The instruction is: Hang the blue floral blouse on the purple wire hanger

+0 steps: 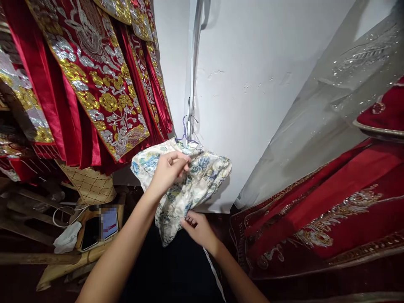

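A white short-sleeved shirt (205,168) with a blue and yellow floral print hangs in front of me on a thin purple wire hanger (185,135). My left hand (172,169) is closed in a pinch at the shirt's upper front, below the collar. Lower down, my right hand (200,230) pinches the cloth near the side of the hem, with fingers curled. Between the two hands the fabric is gathered in folds, and the lower edge drops to a point at the left. My fingers partly cover the cloth they grip.
Red embroidered garments (109,101) with gold and silver sequins hang at left. A sheer white beaded gown (299,109) and a red embroidered garment (315,227) are at right. Two phones (109,223) and crumpled white plastic (67,237) lie on a wooden stool (57,269). Behind is a white wall (240,54).
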The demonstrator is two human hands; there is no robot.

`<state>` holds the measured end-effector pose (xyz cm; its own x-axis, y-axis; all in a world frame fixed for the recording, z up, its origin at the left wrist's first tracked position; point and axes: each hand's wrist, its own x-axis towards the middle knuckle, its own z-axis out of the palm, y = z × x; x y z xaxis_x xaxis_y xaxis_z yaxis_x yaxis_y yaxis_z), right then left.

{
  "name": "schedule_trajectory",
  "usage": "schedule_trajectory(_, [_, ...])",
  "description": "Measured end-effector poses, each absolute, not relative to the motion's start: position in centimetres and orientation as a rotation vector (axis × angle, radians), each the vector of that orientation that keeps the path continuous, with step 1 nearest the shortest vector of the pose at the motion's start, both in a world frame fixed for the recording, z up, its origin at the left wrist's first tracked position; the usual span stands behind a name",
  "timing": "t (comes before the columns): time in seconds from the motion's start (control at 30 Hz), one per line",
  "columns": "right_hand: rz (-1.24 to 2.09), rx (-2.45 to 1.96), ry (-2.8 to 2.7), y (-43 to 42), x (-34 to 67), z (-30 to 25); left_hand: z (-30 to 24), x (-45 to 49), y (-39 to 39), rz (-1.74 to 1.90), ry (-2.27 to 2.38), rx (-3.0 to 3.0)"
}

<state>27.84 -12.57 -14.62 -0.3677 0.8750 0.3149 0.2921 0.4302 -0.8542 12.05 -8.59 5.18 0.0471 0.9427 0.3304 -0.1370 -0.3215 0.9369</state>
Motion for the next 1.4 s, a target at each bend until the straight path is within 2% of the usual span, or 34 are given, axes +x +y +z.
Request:
schedule_trajectory(0.17, [0.736,-0.843,-1.677,-7.6,28.6,-3.9,2.7,11.9,-8.6,1.4,0.952,1.438])
schedule_trajectory(0.27, [0.488,-0.788,-1.913,-4.8,28.8,1.5,2.5,11.8,-8.4,1.427,0.953,1.477])
schedule_trajectory(0.4, [0.2,-0.743,-2.174,-3.6,29.0,3.7,2.2,11.3,-7.7,1.429,1.032,1.522])
schedule_trajectory(0.5, [0.155,-0.7,-2.116,-3.9,28.9,4.1,0.4,11.5,-6.9,1.368,1.102,1.517])
schedule_trajectory(0.7, [0.425,-0.682,-1.626,-4.5,30.6,6.6,-6.7,11.6,-7.2,1.06,1.238,1.57])
schedule_trajectory(0.8, [0.648,-0.61,-1.611,-5.2,32.8,6.8,-8.5,10.1,-7.7,0.937,1.248,1.585])
schedule_trajectory(0.9, [0.945,-0.58,-1.649,-6.2,34.7,6.3,-7.3,9.0,-6.5,1.118,1.379,1.581])
schedule_trajectory(1.03, [1.269,-0.583,-1.672,-7.4,36.2,5.6,-3.0,8.5,-2.7,1.461,1.562,1.584])
schedule_trajectory(1.13, [1.445,-0.465,-1.519,-8.0,37.3,4.6,-0.3,8.1,0.2,1.417,1.796,1.791])
schedule_trajectory(1.3, [1.369,-0.302,-0.924,-8.1,39.7,1.1,-0.1,6.6,2.7,1.135,1.968,1.959])
schedule_trajectory(1.4, [1.328,-0.198,-0.625,-8.1,40.1,-1.5,-1.3,5.9,3.0,1.132,1.884,1.904])
